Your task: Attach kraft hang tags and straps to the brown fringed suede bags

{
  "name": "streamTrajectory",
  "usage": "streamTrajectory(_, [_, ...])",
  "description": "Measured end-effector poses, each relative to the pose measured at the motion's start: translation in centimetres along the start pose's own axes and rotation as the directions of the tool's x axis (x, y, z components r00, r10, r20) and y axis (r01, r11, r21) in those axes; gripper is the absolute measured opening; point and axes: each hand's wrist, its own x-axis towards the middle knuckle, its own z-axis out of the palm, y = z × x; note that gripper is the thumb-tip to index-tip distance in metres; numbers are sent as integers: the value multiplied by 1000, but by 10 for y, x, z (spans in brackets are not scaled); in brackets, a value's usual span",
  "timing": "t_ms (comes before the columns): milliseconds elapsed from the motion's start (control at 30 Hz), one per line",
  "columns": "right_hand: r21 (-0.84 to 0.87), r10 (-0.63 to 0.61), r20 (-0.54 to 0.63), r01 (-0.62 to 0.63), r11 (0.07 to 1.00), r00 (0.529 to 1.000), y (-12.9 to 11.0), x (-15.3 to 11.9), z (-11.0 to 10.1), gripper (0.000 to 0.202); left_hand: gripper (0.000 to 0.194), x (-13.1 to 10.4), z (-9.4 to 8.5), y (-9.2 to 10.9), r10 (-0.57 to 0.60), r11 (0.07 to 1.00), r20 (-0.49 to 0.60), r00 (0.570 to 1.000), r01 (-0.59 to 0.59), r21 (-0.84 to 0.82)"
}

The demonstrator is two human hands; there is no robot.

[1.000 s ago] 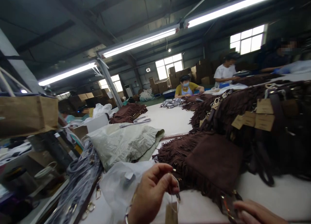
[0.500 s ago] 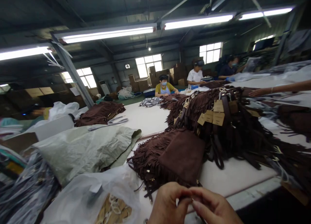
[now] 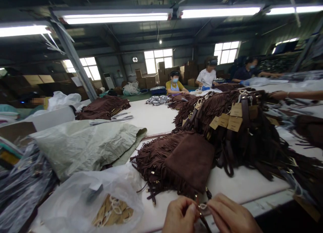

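Note:
At the bottom of the view, my left hand (image 3: 179, 215) pinches a thin dark brown strap (image 3: 205, 222) with gold-coloured metal fittings. Close on its right, my right hand (image 3: 233, 213) has its fingertips pressed together on a small white string loop (image 3: 203, 206). The loop lies against the strap; whether it passes around it I cannot tell. Just beyond my hands, a brown suede-like bag (image 3: 191, 160) lies flat on brown fringed bags (image 3: 153, 155). Left of my hands, an open clear plastic bag (image 3: 75, 199) contains tan tags (image 3: 114, 211) with white strings.
A high pile of fringed bags (image 3: 219, 105) with hanging tan tags (image 3: 236, 117) covers the right of the white table (image 3: 145, 117). Crumpled pale sheeting (image 3: 83, 145) lies at left. A co-worker's arm (image 3: 302, 95) reaches in from the right. Several people sit farther back.
My hands have moved slightly right and down and drawn apart, so the white loop and strap now show between them. The co-worker's arm at right has drawn back a little. The view has tilted.

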Motion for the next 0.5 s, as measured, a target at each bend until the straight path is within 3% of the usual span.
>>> streamTrajectory(200, [-33,61,11,-61,998,998,7,-6,1,17,32,0,8,-2,43,998,-24,999,-44,-42])
streamTrajectory(333, [-82,39,33,-36,996,999,6,-12,6,17,43,9,11,12,109,931,-4,994,-104,-350])
streamTrajectory(433, [-114,36,29,-33,993,999,6,-11,6,18,53,13,12,19,101,802,54,993,-49,-595])
streamTrajectory(500, [-152,28,27,-24,988,999,6,-8,4,20,52,13,12,22,52,760,63,997,1,-650])
